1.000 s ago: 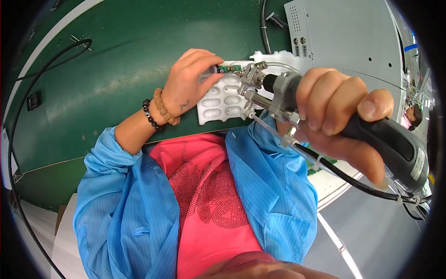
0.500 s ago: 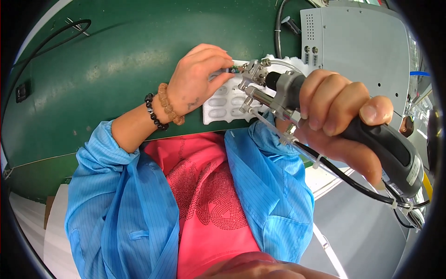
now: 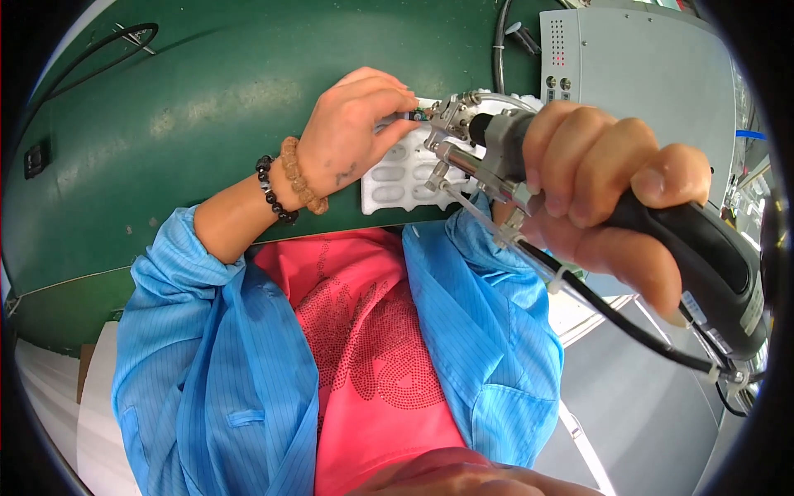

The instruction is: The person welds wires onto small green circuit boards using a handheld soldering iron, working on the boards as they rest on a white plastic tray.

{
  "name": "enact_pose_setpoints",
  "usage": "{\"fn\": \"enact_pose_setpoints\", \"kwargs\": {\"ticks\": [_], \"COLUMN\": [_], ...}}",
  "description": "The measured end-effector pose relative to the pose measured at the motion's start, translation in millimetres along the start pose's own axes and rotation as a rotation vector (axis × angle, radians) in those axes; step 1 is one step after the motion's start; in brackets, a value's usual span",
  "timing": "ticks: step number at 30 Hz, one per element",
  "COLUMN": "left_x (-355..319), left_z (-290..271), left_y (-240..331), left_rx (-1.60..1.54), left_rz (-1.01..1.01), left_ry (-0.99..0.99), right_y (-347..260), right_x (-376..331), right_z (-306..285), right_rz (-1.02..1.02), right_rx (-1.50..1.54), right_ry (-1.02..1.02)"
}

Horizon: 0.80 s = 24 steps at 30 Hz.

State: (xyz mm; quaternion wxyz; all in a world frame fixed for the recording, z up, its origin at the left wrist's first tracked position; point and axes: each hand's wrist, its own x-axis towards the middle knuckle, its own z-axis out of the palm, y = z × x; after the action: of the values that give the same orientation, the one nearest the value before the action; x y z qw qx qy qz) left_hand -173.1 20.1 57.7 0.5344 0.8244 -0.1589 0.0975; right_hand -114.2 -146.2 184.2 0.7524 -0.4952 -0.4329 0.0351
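My right hand point(image 3: 608, 194) grips the black handle of a powered hand tool point(image 3: 703, 264) whose metal nose point(image 3: 451, 136) points left. A black cable point(image 3: 628, 318) and a clear tube hang from the tool. My left hand point(image 3: 351, 136) rests on a white moulded tray point(image 3: 397, 178) with oval pockets and pinches a small part at the tool's tip. The part is mostly hidden by my fingers. Two bead bracelets point(image 3: 285, 182) sit on my left wrist. The tray lies on a green mat point(image 3: 182, 107).
A grey metal box point(image 3: 645, 70) with small ports stands at the upper right, with black cables point(image 3: 500, 41) beside it. My blue coat and pink shirt fill the lower middle. A black cable loop point(image 3: 136, 33) lies at the upper left of the mat.
My view has shifted, so the hands and tray sit a little higher and to the right. Left fingers stay pinched at the tool's tip; the right hand keeps its grip.
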Motion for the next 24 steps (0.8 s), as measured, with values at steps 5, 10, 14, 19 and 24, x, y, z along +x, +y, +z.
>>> {"fn": "enact_pose_setpoints", "kwargs": {"ticks": [5,10,14,19,24], "left_x": [2,8,-10,19,100], "left_z": [2,3,-3,-13,-49], "left_y": [0,-3,-2,7,-23], "left_rx": [-0.025,-0.045,0.013,0.019,0.163], "left_rz": [-0.017,0.004,-0.075,0.02,-0.119], "left_ry": [-0.023,0.006,0.024,0.032,0.267], "right_y": [0,-20,-51,-61,-47], "right_x": [0,-3,-17,-26,-28], "right_z": [1,-8,-18,-24,-24], "right_rz": [-0.018,-0.051,-0.137,-0.205,-0.217], "right_rx": [-0.022,-0.004,0.084,0.002,0.024], "right_ry": [0.018,0.02,0.105,0.116,0.138]}}
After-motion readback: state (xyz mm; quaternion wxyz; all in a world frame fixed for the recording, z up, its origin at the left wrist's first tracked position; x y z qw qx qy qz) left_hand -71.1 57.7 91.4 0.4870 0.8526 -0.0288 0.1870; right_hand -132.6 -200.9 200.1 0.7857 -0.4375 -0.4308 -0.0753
